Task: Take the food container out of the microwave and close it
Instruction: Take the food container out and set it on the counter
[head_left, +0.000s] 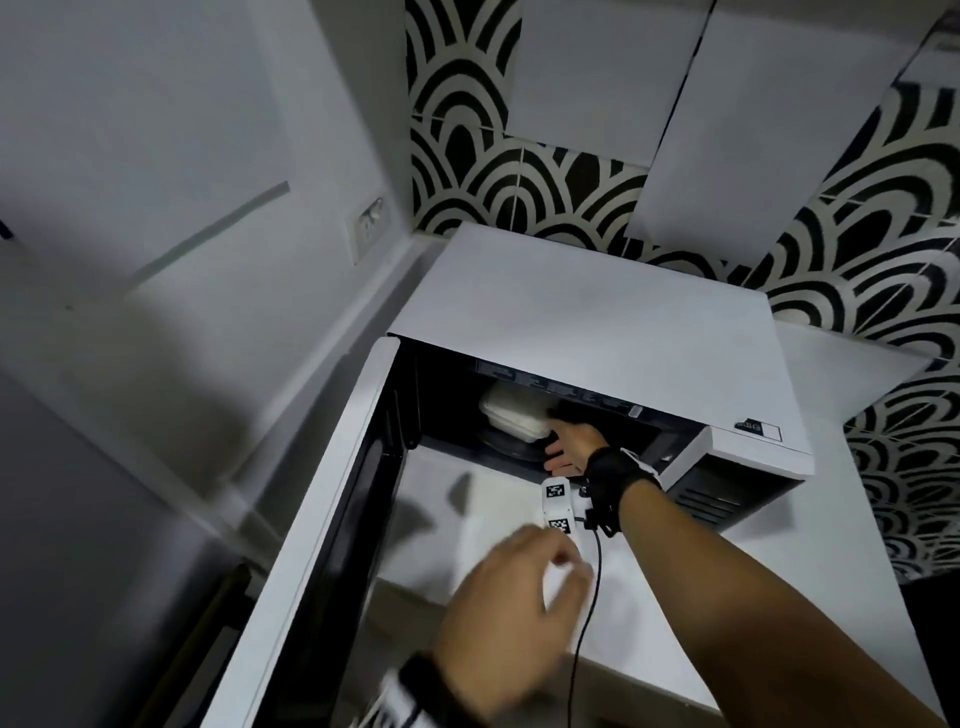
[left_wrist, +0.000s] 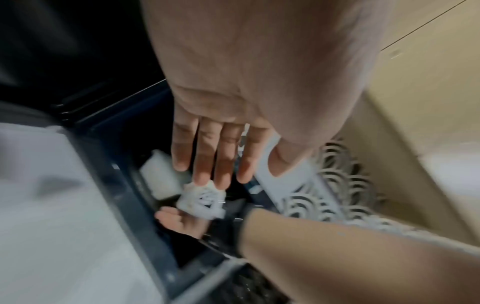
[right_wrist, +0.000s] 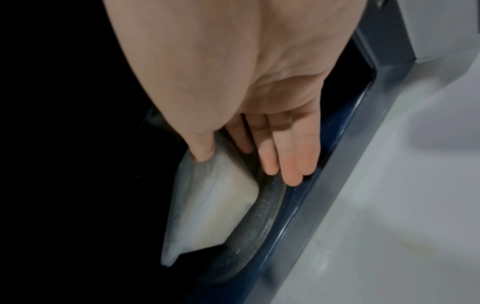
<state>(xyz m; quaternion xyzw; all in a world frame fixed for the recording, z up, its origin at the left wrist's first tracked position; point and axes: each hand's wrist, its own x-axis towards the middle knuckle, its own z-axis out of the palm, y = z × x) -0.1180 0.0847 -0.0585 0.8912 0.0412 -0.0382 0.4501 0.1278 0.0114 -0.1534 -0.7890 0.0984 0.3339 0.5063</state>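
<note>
The white microwave (head_left: 597, 322) stands on the counter with its door (head_left: 322, 519) swung wide to the left. Inside, a pale food container (head_left: 514, 415) (left_wrist: 161, 176) (right_wrist: 207, 205) with its lid on sits on the glass turntable (right_wrist: 262, 216). My right hand (head_left: 566, 441) (right_wrist: 244, 164) reaches into the cavity and takes the container's right end. Its thumb lies on the lid, the index finger tucks under the side, and the other fingers stretch out over the turntable. My left hand (head_left: 519, 587) (left_wrist: 213, 168) hovers in front of the opening with straight fingers, holding nothing.
The white counter (head_left: 857, 467) runs to the right of the microwave. Black-and-white patterned tiles (head_left: 519, 171) back it, with white cabinets above. A wall socket (head_left: 369, 223) is on the left wall. A black cable (head_left: 587, 597) hangs from my right wrist camera.
</note>
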